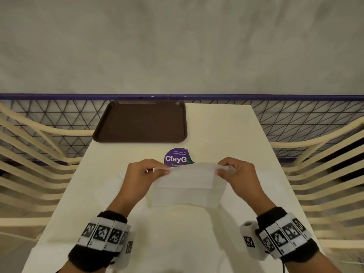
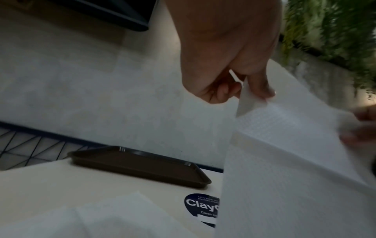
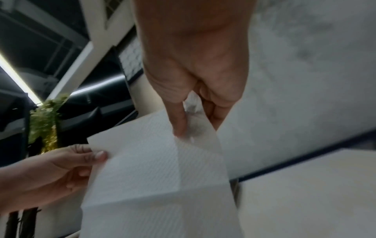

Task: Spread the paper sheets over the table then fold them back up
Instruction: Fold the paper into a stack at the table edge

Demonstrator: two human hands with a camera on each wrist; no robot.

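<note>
While the sheet is being held up: the lines below are being set down from the three views.
Step in hand: a paper sheet (image 1: 184,181) is being held above the bench (image 1: 226,131) by its far corners; whether it is being opened out or folded back cannot be told from its pose alone.
Sheet: its upper part is being kept taut between the hands, while the lower part is hanging toward the bench; crease lines are being shown across it in the right wrist view.
Left hand (image 1: 140,175): the left corner is being pinched between thumb and fingers, knuckles up.
Right hand (image 1: 237,174): the right corner is being pinched in the same way, the thumb lying on the near face.
Other paper: a second sheet (image 2: 114,214) is being seen lying flat on the bench, left of the held one.
Surroundings: a brown tray (image 1: 140,123) is being left at the far edge, and a round purple sticker (image 1: 178,157) is being partly covered by the held sheet.
Next move: both corners are probably being required to travel together, so that the sheet is being laid down flat without skewing or tearing.
</note>
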